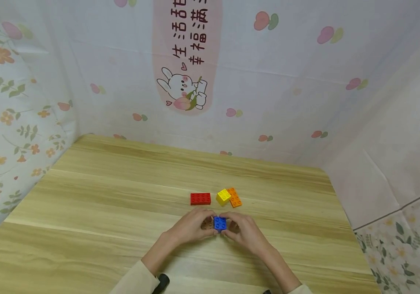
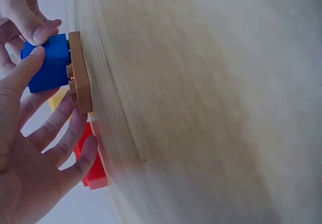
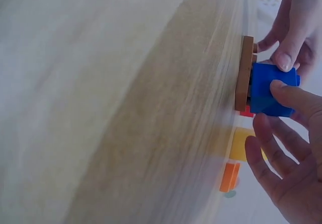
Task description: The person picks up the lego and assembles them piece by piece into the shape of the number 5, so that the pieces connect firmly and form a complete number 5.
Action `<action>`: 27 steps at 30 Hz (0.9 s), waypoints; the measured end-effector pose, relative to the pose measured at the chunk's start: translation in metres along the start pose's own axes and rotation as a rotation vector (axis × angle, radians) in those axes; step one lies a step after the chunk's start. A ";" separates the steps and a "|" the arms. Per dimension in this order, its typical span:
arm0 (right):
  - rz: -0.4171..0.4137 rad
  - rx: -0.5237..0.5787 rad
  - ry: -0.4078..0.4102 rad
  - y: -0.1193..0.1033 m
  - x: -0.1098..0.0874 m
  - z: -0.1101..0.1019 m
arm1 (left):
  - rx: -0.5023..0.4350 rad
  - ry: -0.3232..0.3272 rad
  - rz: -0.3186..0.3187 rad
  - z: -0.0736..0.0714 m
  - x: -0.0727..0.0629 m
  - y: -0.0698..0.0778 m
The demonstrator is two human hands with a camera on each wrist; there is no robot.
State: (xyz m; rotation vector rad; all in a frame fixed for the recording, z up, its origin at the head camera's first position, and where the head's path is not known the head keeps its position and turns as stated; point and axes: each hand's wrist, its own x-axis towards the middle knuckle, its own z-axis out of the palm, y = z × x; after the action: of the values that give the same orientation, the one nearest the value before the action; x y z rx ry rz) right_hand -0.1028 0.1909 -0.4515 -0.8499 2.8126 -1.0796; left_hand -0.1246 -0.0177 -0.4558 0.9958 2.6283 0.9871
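My left hand and right hand meet at a blue toy brick with studs on top, its sides pinched between thumb and fingers of each hand. Under it lies a flat brown brick, reaching out to the left and partly hidden by my left fingers in the head view. In both wrist views the blue brick sits slightly tilted on the brown studs, with a thin gap between them. Both thumbs press the blue brick's near face, while the lower fingers of each hand spread loosely beside the bricks.
Beyond my hands on the wooden table lie a red brick, a yellow brick and a flat orange brick. The yellow one is tilted against the orange one's edge. Printed cloth hangs behind the table.
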 end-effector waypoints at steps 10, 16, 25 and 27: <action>0.092 0.123 -0.051 0.003 -0.005 -0.003 | 0.004 0.002 0.012 0.001 0.001 -0.002; 0.074 0.137 -0.048 0.003 -0.004 -0.004 | 0.003 0.006 0.021 0.002 0.000 -0.003; 0.080 0.164 -0.028 0.005 -0.003 -0.005 | -0.021 0.015 0.044 0.001 0.000 -0.004; 0.084 0.177 -0.027 0.006 -0.003 -0.005 | -0.025 0.010 0.038 0.000 0.000 -0.003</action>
State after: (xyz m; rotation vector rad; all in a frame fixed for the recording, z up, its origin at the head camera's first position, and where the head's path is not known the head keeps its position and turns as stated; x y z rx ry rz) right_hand -0.1041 0.1994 -0.4518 -0.7177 2.6540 -1.2705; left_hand -0.1263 -0.0193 -0.4580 1.0420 2.6078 1.0331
